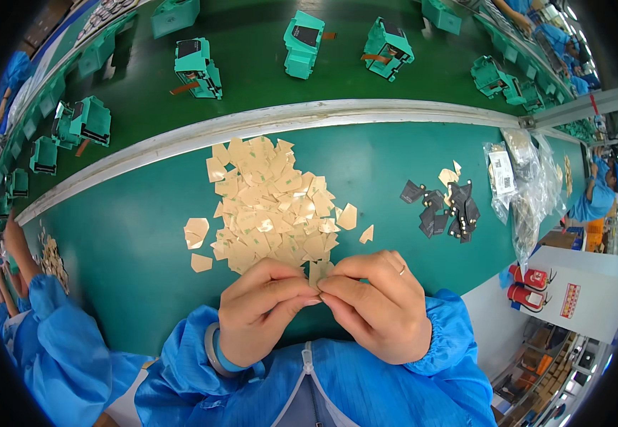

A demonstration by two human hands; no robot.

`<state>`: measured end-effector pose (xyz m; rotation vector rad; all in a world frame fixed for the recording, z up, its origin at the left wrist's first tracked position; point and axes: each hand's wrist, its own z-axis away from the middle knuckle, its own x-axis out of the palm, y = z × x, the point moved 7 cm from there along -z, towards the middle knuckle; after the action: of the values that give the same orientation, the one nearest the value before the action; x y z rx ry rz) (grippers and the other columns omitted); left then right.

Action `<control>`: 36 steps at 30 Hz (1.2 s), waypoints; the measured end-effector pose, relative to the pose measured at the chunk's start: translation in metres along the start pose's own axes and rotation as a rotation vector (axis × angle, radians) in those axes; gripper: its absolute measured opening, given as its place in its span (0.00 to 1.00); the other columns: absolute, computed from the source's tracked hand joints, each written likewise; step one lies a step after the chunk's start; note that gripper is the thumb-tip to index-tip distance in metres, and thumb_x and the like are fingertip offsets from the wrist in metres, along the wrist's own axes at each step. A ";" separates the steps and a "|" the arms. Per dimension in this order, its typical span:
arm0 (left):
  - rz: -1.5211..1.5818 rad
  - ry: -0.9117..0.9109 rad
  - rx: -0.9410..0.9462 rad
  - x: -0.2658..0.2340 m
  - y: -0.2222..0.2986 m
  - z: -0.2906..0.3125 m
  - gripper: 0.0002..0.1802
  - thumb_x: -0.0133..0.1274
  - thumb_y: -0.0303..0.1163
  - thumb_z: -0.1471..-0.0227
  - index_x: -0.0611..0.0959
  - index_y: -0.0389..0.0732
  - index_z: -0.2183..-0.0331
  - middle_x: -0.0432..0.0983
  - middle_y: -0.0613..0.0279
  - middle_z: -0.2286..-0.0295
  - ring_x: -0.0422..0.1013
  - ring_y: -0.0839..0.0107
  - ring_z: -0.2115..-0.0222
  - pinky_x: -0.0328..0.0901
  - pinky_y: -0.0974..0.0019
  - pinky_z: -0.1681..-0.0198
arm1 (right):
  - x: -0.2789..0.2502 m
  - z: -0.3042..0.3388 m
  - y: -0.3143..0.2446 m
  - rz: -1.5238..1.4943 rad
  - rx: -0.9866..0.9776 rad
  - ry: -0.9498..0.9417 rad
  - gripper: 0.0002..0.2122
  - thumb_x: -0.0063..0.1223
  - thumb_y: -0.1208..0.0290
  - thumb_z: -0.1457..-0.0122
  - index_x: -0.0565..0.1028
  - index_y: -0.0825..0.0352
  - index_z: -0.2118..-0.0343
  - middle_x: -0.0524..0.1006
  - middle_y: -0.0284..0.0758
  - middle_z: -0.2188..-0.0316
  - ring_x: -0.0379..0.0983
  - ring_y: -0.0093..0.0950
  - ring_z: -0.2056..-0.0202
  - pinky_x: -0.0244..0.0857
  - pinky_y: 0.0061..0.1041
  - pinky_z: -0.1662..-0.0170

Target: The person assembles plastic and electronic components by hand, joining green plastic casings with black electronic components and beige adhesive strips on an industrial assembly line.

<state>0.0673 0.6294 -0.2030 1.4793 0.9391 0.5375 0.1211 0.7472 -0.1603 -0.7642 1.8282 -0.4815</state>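
My left hand (260,309) and my right hand (380,302) meet at the near side of the green table. Both are closed, thumbs and fingertips pinching a small flat beige piece (317,271) between them. The fingertips cover its lower part. Just beyond my hands lies a big loose pile of flat, angular beige pieces (270,203), some with green marks. A few single ones lie beside the pile, such as a beige piece (201,263) at its left. Farther right is a smaller heap of black pieces (463,212) with small light spots.
A metal rail (280,117) borders the table's far side. Beyond it, teal plastic housings (304,44) stand on a dark green conveyor belt (252,71). Clear plastic bags (529,185) lie at the right. A co-worker's blue sleeve (74,334) is close on my left. Red fire extinguishers (527,297) stand at right.
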 end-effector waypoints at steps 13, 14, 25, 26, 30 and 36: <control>0.159 0.002 -0.161 0.008 -0.018 0.000 0.07 0.58 0.18 0.61 0.81 0.35 0.73 0.72 0.61 0.75 0.68 0.73 0.76 0.62 0.74 0.75 | 0.004 0.006 0.014 -0.056 0.031 -0.023 0.12 0.57 0.80 0.60 0.73 0.69 0.69 0.70 0.36 0.69 0.69 0.30 0.71 0.60 0.26 0.70; 0.167 0.006 -0.165 0.008 -0.019 0.000 0.07 0.58 0.18 0.61 0.80 0.35 0.73 0.72 0.62 0.76 0.68 0.74 0.75 0.62 0.74 0.75 | 0.004 0.006 0.014 -0.059 0.030 -0.024 0.12 0.57 0.80 0.60 0.73 0.69 0.69 0.70 0.36 0.68 0.69 0.30 0.70 0.60 0.26 0.70; 0.424 0.111 -0.170 0.007 -0.038 0.003 0.06 0.55 0.16 0.59 0.78 0.33 0.73 0.68 0.61 0.73 0.66 0.74 0.73 0.61 0.73 0.69 | -0.005 -0.001 0.059 -0.291 0.306 0.187 0.06 0.51 0.85 0.55 0.71 0.69 0.73 0.70 0.38 0.74 0.69 0.31 0.73 0.62 0.23 0.72; 0.525 0.171 -0.170 0.004 -0.042 0.005 0.06 0.54 0.16 0.58 0.77 0.33 0.73 0.67 0.61 0.73 0.65 0.74 0.73 0.60 0.73 0.68 | -0.011 0.004 0.074 -0.350 0.433 0.311 0.05 0.49 0.85 0.53 0.70 0.69 0.73 0.70 0.38 0.76 0.69 0.31 0.75 0.63 0.23 0.73; 0.839 0.264 -0.303 0.008 -0.054 0.011 0.06 0.50 0.17 0.53 0.73 0.35 0.70 0.68 0.61 0.72 0.68 0.75 0.75 0.63 0.73 0.68 | 0.025 0.007 0.078 -0.241 0.524 -0.079 0.04 0.49 0.84 0.51 0.71 0.69 0.72 0.73 0.39 0.79 0.71 0.32 0.79 0.65 0.28 0.75; 0.831 0.200 -0.342 0.022 -0.056 0.014 0.07 0.47 0.19 0.49 0.69 0.33 0.65 0.75 0.56 0.72 0.72 0.72 0.71 0.66 0.71 0.65 | 0.027 0.003 0.045 -0.355 0.248 -0.028 0.07 0.49 0.83 0.51 0.71 0.69 0.67 0.72 0.39 0.61 0.69 0.36 0.62 0.64 0.27 0.60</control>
<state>0.0778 0.6347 -0.2639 1.4731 0.3066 1.3949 0.1048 0.7601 -0.2084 -0.9198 1.5731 -0.9043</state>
